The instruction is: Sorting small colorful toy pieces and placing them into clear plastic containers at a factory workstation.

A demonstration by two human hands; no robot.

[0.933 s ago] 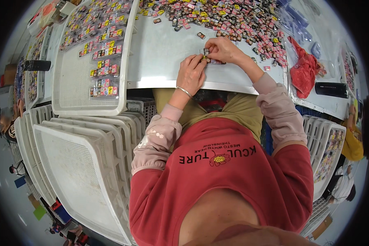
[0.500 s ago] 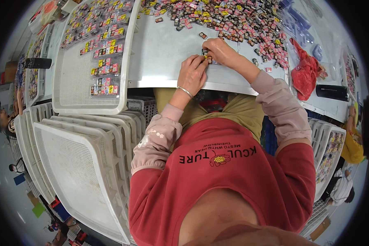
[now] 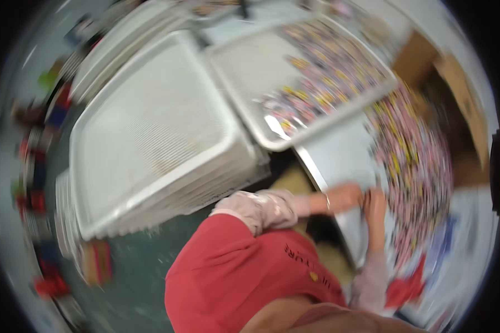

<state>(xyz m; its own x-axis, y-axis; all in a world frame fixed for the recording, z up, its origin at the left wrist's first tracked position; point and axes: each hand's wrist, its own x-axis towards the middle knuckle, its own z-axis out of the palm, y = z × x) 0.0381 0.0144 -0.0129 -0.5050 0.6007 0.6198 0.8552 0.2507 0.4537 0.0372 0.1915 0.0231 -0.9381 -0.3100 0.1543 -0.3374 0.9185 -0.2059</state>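
Note:
The picture is smeared by motion. My left hand [image 3: 344, 197], with a bangle at the wrist, reaches over the pale worktable [image 3: 347, 133] near its front edge. Close against it is my right hand [image 3: 375, 206], with the fingertips of both meeting. Blur hides whether the fingers hold anything. Just beyond the hands spreads a heap of small pink, black and yellow pieces [image 3: 416, 161]. A shallow white tray [image 3: 244, 66] stands on the far left part of the table, with rows of clear-wrapped sets of such pieces [image 3: 322, 91] in it.
To my left rises a stack of white mesh trays [image 3: 150, 133], its corner close to the table. An open cardboard box [image 3: 464, 100] stands beyond the heap. A red cloth [image 3: 406, 286] and blue plastic [image 3: 444, 238] lie right of my hands. Below is green floor [image 3: 144, 277].
The view has swung to the left, so the tray stack and floor show more and the hands appear farther right. Both hands are still together over the table.

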